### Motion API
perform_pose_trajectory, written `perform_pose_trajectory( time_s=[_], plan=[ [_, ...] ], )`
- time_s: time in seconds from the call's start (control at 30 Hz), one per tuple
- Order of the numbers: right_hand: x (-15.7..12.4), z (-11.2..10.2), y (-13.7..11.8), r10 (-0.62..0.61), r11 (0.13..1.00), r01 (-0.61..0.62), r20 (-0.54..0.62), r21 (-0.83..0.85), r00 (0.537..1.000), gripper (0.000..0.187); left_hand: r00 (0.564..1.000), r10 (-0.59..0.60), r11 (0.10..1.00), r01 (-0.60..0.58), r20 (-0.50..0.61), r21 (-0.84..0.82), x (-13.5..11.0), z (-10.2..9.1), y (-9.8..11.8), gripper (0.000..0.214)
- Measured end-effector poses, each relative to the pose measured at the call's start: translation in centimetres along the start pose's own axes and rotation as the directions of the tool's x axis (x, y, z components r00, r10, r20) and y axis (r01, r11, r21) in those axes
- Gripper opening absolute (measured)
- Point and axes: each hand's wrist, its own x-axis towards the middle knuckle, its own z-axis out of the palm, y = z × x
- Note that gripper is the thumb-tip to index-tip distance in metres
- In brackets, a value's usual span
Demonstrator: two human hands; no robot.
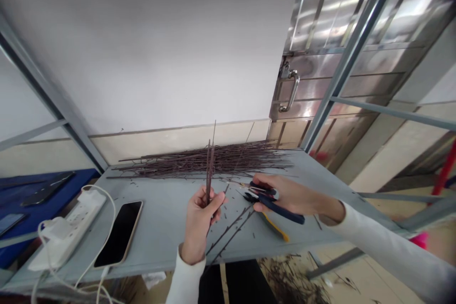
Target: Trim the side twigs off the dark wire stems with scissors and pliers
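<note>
My left hand (199, 218) is closed around a few thin brown twigs (210, 171) that stand nearly upright. Another slender twig slants up to the right from its fingertips. In my right hand (297, 192) is a pair of cutting pliers (281, 209) with dark blue handles. Their black jaws point left, apart from the upright twigs. Below them lies a tool with a yellow handle (277, 229), its upper part hidden. Two knobbly loose twigs (233, 225) lie between my hands, reaching the table's front edge.
A long heap of twigs (199, 161) lies along the back of the grey table (160, 218). At left are a phone (119, 233) and a white power strip (71, 232) with cables. Small clippings dot the tabletop; more twig scraps (292, 278) cover the floor. Metal posts (356, 52) frame the table.
</note>
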Motion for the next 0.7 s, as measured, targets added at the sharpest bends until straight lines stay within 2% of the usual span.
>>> perform_pose_trajectory(
  time_s=[0.13,0.3,0.5,0.6,0.7],
  plan=[
    [0.2,0.5,0.2,-0.003,0.996,-0.004,-0.083,-0.089,0.997,0.034,1.0,0.015,1.0,-0.015,-0.001,0.012,-0.1,0.2,0.1,0.045],
    [0.3,1.4,0.2,0.061,0.98,-0.095,-0.188,-0.176,0.98,0.029,0.999,0.037,0.999,-0.037,-0.014,0.023,0.1,0.0,-0.2,0.046],
    [0.2,1.6,0.3,0.08,0.969,-0.12,-0.186,-0.214,0.979,0.029,0.994,0.103,0.989,-0.1,-0.02,0.113,0.2,-0.5,-0.5,0.043],
    [0.1,1.4,0.2,0.137,0.97,-0.165,-0.16,-0.178,0.977,0.032,0.981,0.179,0.971,-0.163,-0.079,0.176,-0.1,0.0,-1.0,0.042],
    [0.2,0.8,0.3,0.156,0.975,-0.167,-0.085,-0.143,0.984,0.035,0.962,0.245,0.95,-0.213,-0.123,0.23,-0.4,0.9,-2.3,0.037]
  ],
)
